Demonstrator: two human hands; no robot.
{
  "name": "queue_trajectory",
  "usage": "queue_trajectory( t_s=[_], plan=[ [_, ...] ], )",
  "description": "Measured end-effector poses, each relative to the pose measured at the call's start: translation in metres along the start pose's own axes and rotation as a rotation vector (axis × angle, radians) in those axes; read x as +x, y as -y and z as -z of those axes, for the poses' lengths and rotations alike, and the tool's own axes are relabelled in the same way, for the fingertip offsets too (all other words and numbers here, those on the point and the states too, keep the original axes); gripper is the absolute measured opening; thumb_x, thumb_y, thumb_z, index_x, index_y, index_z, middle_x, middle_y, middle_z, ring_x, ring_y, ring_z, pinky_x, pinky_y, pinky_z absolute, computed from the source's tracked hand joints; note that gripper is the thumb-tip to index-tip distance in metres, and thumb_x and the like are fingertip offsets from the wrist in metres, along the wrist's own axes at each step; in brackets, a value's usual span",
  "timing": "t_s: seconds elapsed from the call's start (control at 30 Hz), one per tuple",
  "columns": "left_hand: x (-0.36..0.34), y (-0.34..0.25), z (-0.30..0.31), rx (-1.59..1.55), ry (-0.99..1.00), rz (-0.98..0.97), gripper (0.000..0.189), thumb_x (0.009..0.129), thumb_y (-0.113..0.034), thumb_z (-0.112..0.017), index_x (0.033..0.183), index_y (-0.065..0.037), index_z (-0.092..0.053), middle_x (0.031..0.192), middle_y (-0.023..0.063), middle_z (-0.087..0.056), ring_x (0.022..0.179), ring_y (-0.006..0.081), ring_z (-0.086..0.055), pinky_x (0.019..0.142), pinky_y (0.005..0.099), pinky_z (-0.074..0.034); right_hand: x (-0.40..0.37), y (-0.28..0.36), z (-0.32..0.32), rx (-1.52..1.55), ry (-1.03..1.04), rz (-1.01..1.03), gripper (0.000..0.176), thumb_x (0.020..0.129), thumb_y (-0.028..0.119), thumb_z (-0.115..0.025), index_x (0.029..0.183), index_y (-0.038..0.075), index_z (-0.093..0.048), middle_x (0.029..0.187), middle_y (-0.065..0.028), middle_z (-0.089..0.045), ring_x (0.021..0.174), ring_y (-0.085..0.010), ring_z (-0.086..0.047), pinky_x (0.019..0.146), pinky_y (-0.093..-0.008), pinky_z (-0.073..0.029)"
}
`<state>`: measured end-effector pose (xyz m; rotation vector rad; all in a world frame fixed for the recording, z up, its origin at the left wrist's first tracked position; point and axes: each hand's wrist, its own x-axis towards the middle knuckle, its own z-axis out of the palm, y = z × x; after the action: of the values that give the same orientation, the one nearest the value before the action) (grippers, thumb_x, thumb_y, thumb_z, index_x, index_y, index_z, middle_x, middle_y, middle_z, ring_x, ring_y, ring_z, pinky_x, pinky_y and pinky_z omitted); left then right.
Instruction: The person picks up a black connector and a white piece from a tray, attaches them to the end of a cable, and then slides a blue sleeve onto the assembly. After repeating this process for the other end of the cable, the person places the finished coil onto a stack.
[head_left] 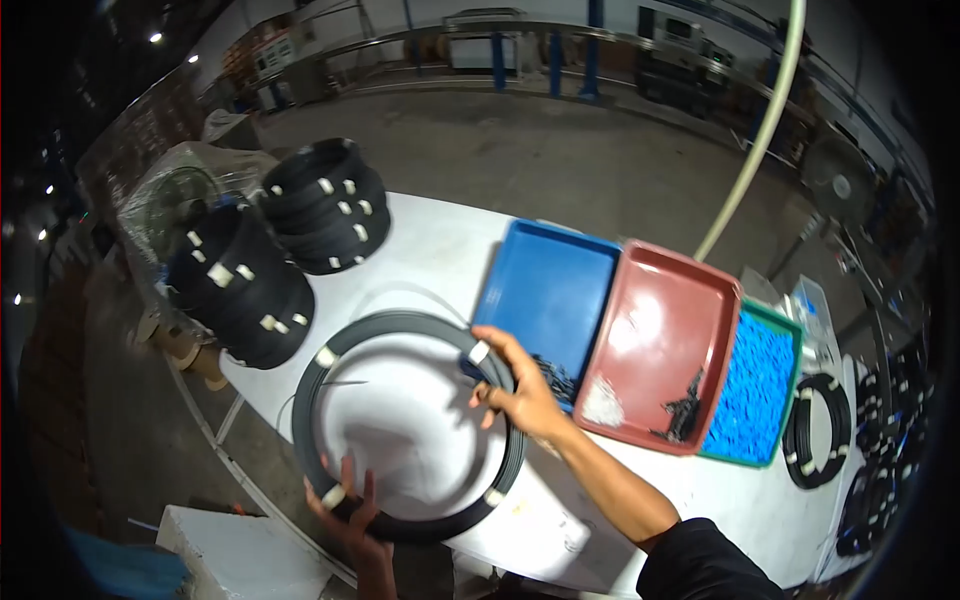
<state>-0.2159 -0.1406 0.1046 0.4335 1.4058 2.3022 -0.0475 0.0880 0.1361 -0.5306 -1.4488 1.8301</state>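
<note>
Coil [510, 440] on table [600, 500], near side, below and left of trays. Judged well along: wound into a full ring, white ties around it at upper left [327, 357], upper right [479, 352], lower right [494, 496] and lower left [333, 496]. Left undone, by the look of it: thin strand [281, 412] bowed out loose at left, and dark end [345, 383] poking into ring's middle. Whether upper-right tie fully closed, cannot tell.

Right hand [530, 400]: grasping coil at upper-right tie, fingers and thumb bent around rim. Something dark blue beside fingertips, too small to name. Left hand [355, 515]: against lower-left rim by its tie, fingers spread over it; blurred, cannot tell whether gripping.

Counts:
- Coil between hands: one. Ties visible on it: four.
- Stacks of coils at far left of table: two, one nearer [245, 290], one farther [325, 205]. Coils per stack: too merged to count.
- Trays: three, side by side. Blue [555, 290], dark bits at near end. Red [660, 320], white pile and black pile, one each. Green [775, 459], full of bright blue bits [755, 380]. Bits too many to count.
- Small coils [842, 430] right of green tray: one at least, perhaps two overlapping.
- Clear box [812, 305] beyond green tray: one.
</note>
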Motion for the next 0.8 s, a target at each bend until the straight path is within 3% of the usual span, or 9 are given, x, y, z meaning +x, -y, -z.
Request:
queue_trajectory(
  t_s=[0.1, 0.27, 0.4, 0.47, 0.57, 0.6, 0.67, 0.73, 0.8],
  plan=[
    [-0.064, 0.017, 0.048, 0.19, 0.097, -0.094, 0.109, 0.065, -0.003, -0.061, 0.161, -0.003, -0.009, 0.165, 0.0229, -0.025, 0.155, 0.0388, -0.026, 0.128, 0.0484, -0.019, -0.086, -0.03, 0.004, -0.031, -0.051, 0.044, 0.083, 0.082, -0.022, -0.043, 0.157, 0.013, -0.035, 0.145, -0.0134, -0.044, 0.109, -0.0191, -0.064, 0.081, -0.0316, -0.062],
    [-0.133, 0.074, 0.107, 0.266, 0.149, -0.036, 0.111, 0.059, -0.01, -0.061, 0.161, -0.004, -0.018, 0.159, 0.0241, -0.04, 0.152, 0.0302, -0.035, 0.123, 0.0377, -0.022, -0.202, -0.073, 0.03, -0.328, -0.234, 0.039, 0.08, 0.081, -0.013, -0.051, 0.156, 0.011, -0.04, 0.12, -0.0101, -0.064, 0.109, -0.0152, -0.059, 0.097, -0.0281, -0.048],
    [-0.17, 0.094, 0.103, 0.344, 0.269, -0.001, 0.114, 0.052, -0.006, -0.058, 0.16, -0.002, -0.022, 0.159, 0.0164, -0.038, 0.145, 0.0285, -0.039, 0.123, 0.0374, -0.023, -0.274, -0.089, 0.054, -0.434, -0.419, 0.009, 0.082, 0.075, -0.016, -0.053, 0.154, 0.005, -0.044, 0.138, -0.0086, -0.058, 0.121, -0.0144, -0.055, 0.103, -0.0246, -0.042],
    [-0.191, 0.077, 0.079, 0.235, 0.251, 0.227, 0.109, 0.056, 0.001, -0.053, 0.16, 0.001, -0.021, 0.157, 0.0154, -0.037, 0.149, 0.0298, -0.034, 0.124, 0.0379, -0.021, -0.309, -0.089, 0.054, -0.375, -0.534, -0.116, 0.079, 0.075, -0.015, -0.054, 0.151, 0.004, -0.048, 0.131, -0.0085, -0.061, 0.113, -0.0153, -0.059, 0.1, -0.0259, -0.044],
    [-0.201, 0.085, 0.082, 0.26, 0.323, 0.183, 0.11, 0.056, 0.009, -0.052, 0.161, -0.001, -0.021, 0.159, 0.018, -0.032, 0.146, 0.0317, -0.035, 0.122, 0.037, -0.025, -0.35, -0.093, 0.056, -0.412, -0.623, -0.184, 0.077, 0.074, -0.013, -0.053, 0.148, 0.006, -0.052, 0.123, -0.0065, -0.061, 0.105, -0.0132, -0.057, 0.094, -0.0245, -0.045],
    [-0.202, 0.079, 0.08, 0.299, 0.389, 0.198, 0.111, 0.055, 0.012, -0.052, 0.161, -0.003, -0.022, 0.16, 0.0188, -0.029, 0.145, 0.0337, -0.034, 0.119, 0.0359, -0.029, -0.358, -0.1, 0.059, -0.56, -0.656, 0.01, 0.076, 0.074, -0.011, -0.051, 0.147, 0.009, -0.054, 0.104, -0.0072, -0.063, 0.085, -0.0151, -0.059, 0.078, -0.0252, -0.048],
    [-0.203, 0.091, 0.076, 0.336, 0.421, 0.076, 0.112, 0.055, 0.012, -0.053, 0.161, -0.005, -0.022, 0.16, 0.0183, -0.026, 0.142, 0.0345, -0.035, 0.115, 0.0353, -0.033, -0.377, -0.091, 0.058, -0.433, -0.711, -0.101, 0.075, 0.074, -0.012, -0.052, 0.146, 0.008, -0.054, 0.095, -0.0039, -0.061, 0.076, -0.0128, -0.055, 0.072, -0.0249, -0.047],
    [-0.204, 0.092, 0.067, 0.225, 0.427, 0.176, 0.107, 0.054, 0.012, -0.054, 0.157, -0.004, -0.028, 0.155, 0.0163, -0.029, 0.135, 0.0331, -0.039, 0.113, 0.0361, -0.034, -0.386, -0.083, 0.055, -0.421, -0.754, -0.132, 0.074, 0.073, -0.012, -0.053, 0.145, 0.007, -0.055, 0.09, -0.0025, -0.06, 0.073, -0.0117, -0.054, 0.07, -0.0241, -0.046],
    [-0.194, 0.109, 0.061, 0.364, 0.595, -0.039, 0.091, 0.06, 0.01, -0.057, 0.147, -0.001, -0.034, 0.144, 0.017, -0.035, 0.129, 0.0318, -0.041, 0.114, 0.0422, -0.033, -0.395, -0.084, 0.06, -0.421, -0.806, -0.145, 0.076, 0.073, -0.013, -0.053, 0.147, 0.005, -0.053, 0.097, 0.0003, -0.057, 0.08, -0.0083, -0.052, 0.074, -0.0215, -0.044]
  ],
)
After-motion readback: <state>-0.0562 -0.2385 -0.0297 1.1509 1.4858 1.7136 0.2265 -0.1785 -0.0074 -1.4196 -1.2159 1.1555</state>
